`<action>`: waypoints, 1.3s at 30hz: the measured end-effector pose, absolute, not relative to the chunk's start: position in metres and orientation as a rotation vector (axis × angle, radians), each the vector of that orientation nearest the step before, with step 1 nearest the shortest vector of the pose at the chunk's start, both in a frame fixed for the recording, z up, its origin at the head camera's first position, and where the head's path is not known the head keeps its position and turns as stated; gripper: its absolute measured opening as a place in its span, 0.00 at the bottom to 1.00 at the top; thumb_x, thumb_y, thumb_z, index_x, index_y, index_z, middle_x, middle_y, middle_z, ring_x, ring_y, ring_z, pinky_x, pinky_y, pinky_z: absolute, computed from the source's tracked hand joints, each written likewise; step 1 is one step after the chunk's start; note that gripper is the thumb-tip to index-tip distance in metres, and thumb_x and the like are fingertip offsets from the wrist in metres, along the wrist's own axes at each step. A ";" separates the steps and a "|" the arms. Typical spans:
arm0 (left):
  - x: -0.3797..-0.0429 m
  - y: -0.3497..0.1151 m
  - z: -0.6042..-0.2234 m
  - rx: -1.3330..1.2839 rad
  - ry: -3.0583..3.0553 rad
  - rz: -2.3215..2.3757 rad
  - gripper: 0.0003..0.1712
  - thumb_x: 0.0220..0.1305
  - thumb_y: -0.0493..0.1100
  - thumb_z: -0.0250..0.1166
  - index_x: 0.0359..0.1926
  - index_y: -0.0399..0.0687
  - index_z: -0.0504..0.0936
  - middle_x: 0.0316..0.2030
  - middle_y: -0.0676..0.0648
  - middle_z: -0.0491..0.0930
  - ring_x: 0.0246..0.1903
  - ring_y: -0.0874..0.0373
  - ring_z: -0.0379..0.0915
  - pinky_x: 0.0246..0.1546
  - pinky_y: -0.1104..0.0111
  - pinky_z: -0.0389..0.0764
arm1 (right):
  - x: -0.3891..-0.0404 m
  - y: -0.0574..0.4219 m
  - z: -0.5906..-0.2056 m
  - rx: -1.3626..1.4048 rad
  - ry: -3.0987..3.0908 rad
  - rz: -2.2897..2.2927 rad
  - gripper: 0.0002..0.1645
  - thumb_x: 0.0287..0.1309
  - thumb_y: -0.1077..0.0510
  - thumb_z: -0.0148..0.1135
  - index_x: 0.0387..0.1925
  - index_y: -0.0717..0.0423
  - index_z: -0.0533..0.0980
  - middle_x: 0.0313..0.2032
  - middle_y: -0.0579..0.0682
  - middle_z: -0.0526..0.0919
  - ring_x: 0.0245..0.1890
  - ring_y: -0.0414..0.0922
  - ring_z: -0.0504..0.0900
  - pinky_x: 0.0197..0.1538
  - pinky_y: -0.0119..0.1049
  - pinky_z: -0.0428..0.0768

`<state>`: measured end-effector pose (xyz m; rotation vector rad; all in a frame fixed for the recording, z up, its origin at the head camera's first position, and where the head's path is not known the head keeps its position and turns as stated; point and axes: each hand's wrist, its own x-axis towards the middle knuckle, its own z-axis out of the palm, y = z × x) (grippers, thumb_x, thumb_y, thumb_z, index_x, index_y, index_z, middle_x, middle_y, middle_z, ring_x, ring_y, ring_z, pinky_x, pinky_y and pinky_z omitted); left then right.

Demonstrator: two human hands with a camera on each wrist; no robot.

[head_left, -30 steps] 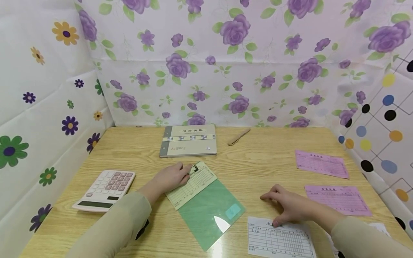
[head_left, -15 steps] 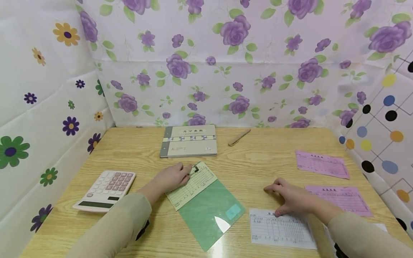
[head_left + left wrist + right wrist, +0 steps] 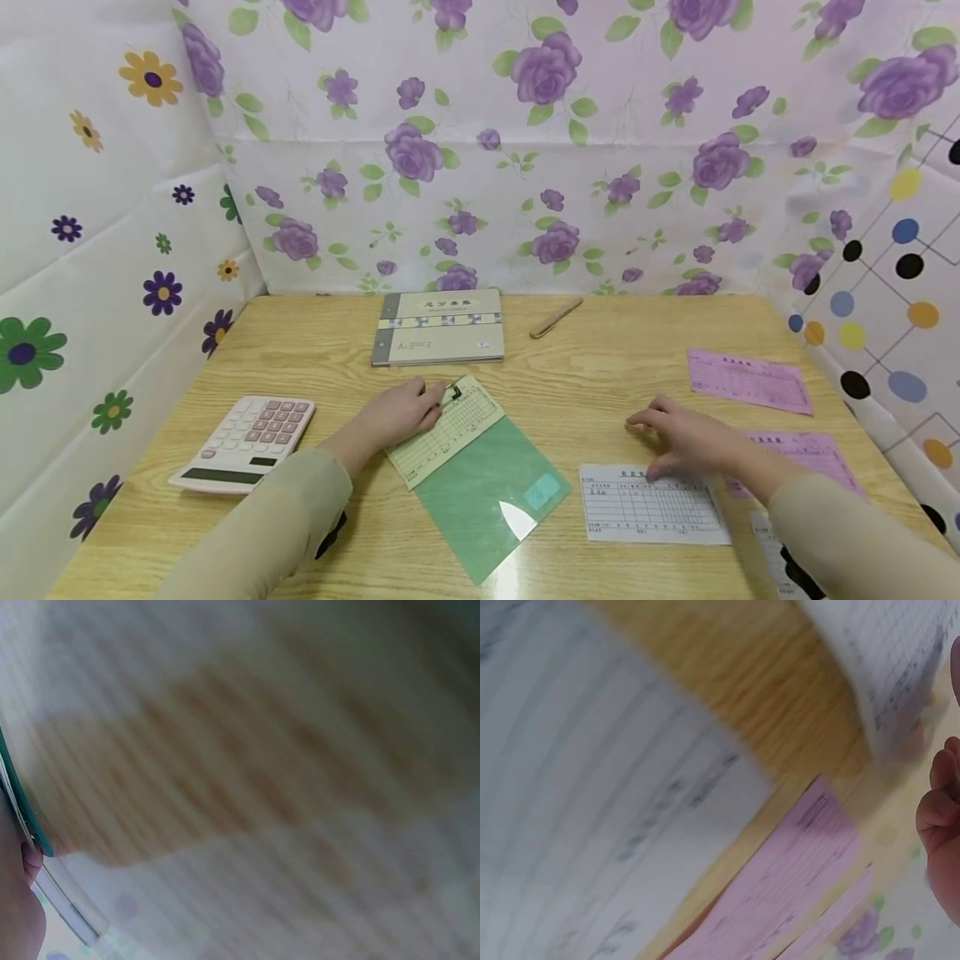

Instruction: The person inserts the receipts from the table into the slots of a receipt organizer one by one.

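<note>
My left hand [image 3: 399,414] grips the upper left edge of a green clipboard [image 3: 480,492], beside its black clip [image 3: 455,392]. A pale yellow form [image 3: 446,431] lies over the clipboard's upper part. In the left wrist view, part of that hand [image 3: 19,907] shows at the green edge [image 3: 26,802]. My right hand [image 3: 686,442] is spread over the top edge of a white printed form [image 3: 648,508]; its thumb tip overlaps that edge and its index finger points out beyond it. Curled fingers [image 3: 939,814] show at the right wrist view's edge.
Two pink forms [image 3: 750,382] [image 3: 798,454] lie at the right. Another white form [image 3: 772,542] is partly under the right sleeve. A calculator [image 3: 251,442] sits at the left, with an account book [image 3: 442,327] and a pen [image 3: 556,318] at the back.
The right hand has moved away from me and slightly right, and the white form has slid forward with it. The left hand and the clipboard have stayed in place.
</note>
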<state>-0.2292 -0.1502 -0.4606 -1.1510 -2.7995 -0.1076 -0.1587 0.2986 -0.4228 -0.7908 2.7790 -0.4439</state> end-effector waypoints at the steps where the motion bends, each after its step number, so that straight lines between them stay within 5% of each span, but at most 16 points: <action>1: -0.229 -0.150 -0.460 -1.149 -2.805 -0.110 0.26 0.68 0.48 0.54 0.64 0.44 0.68 0.29 0.49 0.65 0.19 0.61 0.58 0.18 0.70 0.64 | -0.157 0.302 -0.422 -0.783 2.778 -0.441 0.48 0.36 0.32 0.68 0.57 0.54 0.72 0.44 0.49 0.69 0.37 0.41 0.71 0.39 0.41 0.74; 29: -0.229 -0.150 -0.459 -1.158 -2.810 -0.114 0.27 0.68 0.48 0.54 0.65 0.43 0.67 0.29 0.49 0.65 0.20 0.61 0.58 0.20 0.69 0.64 | -0.146 0.351 -0.427 -0.692 2.826 -0.429 0.31 0.39 0.32 0.67 0.42 0.46 0.76 0.38 0.44 0.67 0.29 0.37 0.65 0.31 0.31 0.67; 39: -0.229 -0.150 -0.459 -1.157 -2.806 -0.101 0.27 0.69 0.48 0.53 0.65 0.43 0.67 0.29 0.48 0.66 0.19 0.61 0.58 0.19 0.69 0.64 | -0.144 0.359 -0.431 -0.625 2.807 -0.430 0.38 0.40 0.33 0.68 0.50 0.49 0.76 0.38 0.45 0.66 0.26 0.35 0.64 0.28 0.30 0.66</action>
